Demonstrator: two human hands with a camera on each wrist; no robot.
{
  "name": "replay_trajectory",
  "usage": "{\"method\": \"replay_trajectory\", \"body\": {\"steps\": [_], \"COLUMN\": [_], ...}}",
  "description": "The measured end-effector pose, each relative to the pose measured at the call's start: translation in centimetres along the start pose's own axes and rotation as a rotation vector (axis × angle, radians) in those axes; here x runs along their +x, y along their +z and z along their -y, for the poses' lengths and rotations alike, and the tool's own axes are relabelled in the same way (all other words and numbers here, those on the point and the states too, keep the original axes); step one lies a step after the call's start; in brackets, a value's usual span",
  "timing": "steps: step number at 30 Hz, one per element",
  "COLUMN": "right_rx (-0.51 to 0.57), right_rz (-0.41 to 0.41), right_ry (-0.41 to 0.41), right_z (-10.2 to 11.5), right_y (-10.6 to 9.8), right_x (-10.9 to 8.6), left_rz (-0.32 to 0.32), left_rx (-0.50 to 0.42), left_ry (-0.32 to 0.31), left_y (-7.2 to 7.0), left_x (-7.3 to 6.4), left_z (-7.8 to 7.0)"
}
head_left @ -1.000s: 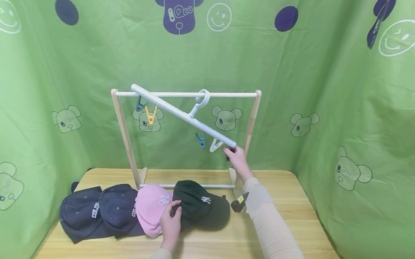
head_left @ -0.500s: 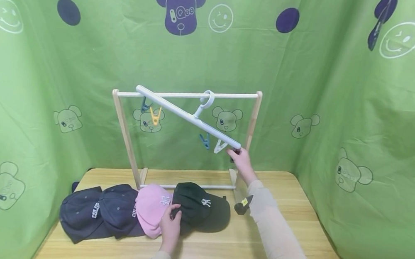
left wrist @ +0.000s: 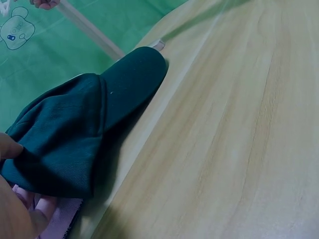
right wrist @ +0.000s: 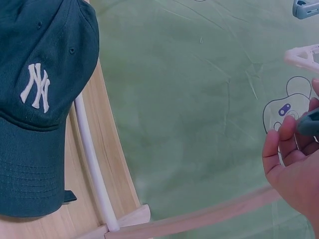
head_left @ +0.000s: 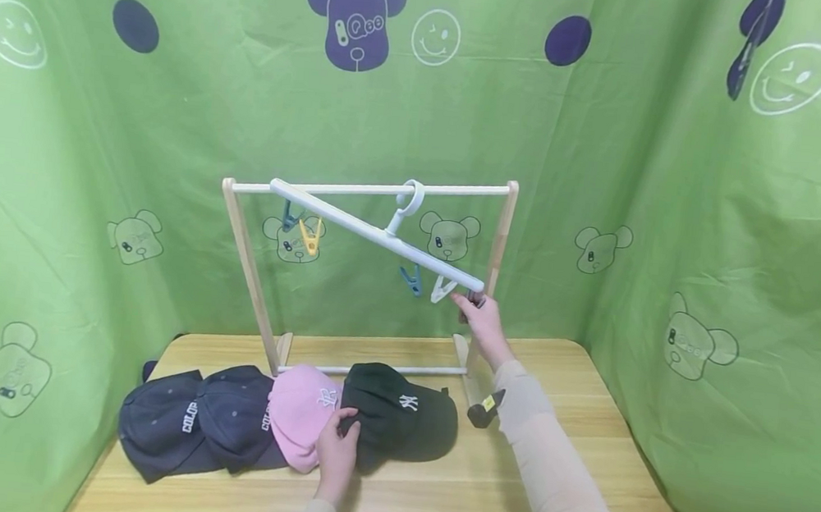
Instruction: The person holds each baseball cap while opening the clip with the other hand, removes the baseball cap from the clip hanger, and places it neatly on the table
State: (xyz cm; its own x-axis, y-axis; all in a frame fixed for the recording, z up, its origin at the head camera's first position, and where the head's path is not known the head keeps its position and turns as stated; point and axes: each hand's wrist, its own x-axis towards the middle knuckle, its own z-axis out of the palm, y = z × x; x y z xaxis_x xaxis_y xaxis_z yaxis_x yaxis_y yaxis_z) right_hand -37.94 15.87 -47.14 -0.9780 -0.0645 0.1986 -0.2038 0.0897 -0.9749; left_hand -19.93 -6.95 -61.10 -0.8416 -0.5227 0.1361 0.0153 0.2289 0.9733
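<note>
My left hand (head_left: pixel 337 453) pinches the back edge of a dark green baseball cap (head_left: pixel 395 415) with a white NY logo, at the front of the table. In the left wrist view the thumb lies over the cloth and the fingertips are underneath. My right hand (head_left: pixel 487 328) is raised at the low right end of a pale blue clip hanger (head_left: pixel 354 222), pinching a dark teal clip (right wrist: pixel 310 124) there. The hanger tilts, its hook over the rack's top bar. A white clip (head_left: pixel 443 289), a blue clip (head_left: pixel 411 279) and a yellow clip (head_left: pixel 310 236) hang along it.
A pink cap (head_left: pixel 300 417) lies against the green one, with navy caps (head_left: pixel 235 416) overlapping to its left. Behind them the wooden rack (head_left: pixel 247 261) stands on the wooden table (head_left: pixel 573 420). Green printed curtains (head_left: pixel 772 282) enclose the back and sides.
The hanger has shifted a little right along the bar and tilts less, its left end lower. My right hand has moved slightly right with it. The left hand and cap have stayed nearly still.
</note>
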Motion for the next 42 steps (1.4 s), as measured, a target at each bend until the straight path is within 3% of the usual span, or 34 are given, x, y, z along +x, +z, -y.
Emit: {"method": "replay_trajectory", "body": {"steps": [3,10,18,34,42], "right_rx": [0.03,-0.025,-0.005,0.129,0.123], "right_rz": [0.006,-0.023,-0.035,-0.15,-0.146], "right_ry": [-0.017,0.058,0.078,0.031,0.025], "right_z": [0.1,0.1,0.3,0.2,0.0], "right_y": [-0.1,-0.3,-0.4,-0.6,-0.8], "right_x": [-0.2,0.1,0.0,-0.2,-0.4], "left_rz": [0.006,0.038,0.085,0.109,0.104], "left_rx": [0.015,0.019,0.044,0.049,0.052], "left_ry": [-0.001,-0.015,-0.007,-0.027,-0.021], "left_y": [0.0,-0.1,-0.3,-0.3,-0.3], "left_x": [0.0,-0.1,-0.2,-0.2,-0.3], "left_z": [0.2,0.4,0.7,1.2,1.3]}}
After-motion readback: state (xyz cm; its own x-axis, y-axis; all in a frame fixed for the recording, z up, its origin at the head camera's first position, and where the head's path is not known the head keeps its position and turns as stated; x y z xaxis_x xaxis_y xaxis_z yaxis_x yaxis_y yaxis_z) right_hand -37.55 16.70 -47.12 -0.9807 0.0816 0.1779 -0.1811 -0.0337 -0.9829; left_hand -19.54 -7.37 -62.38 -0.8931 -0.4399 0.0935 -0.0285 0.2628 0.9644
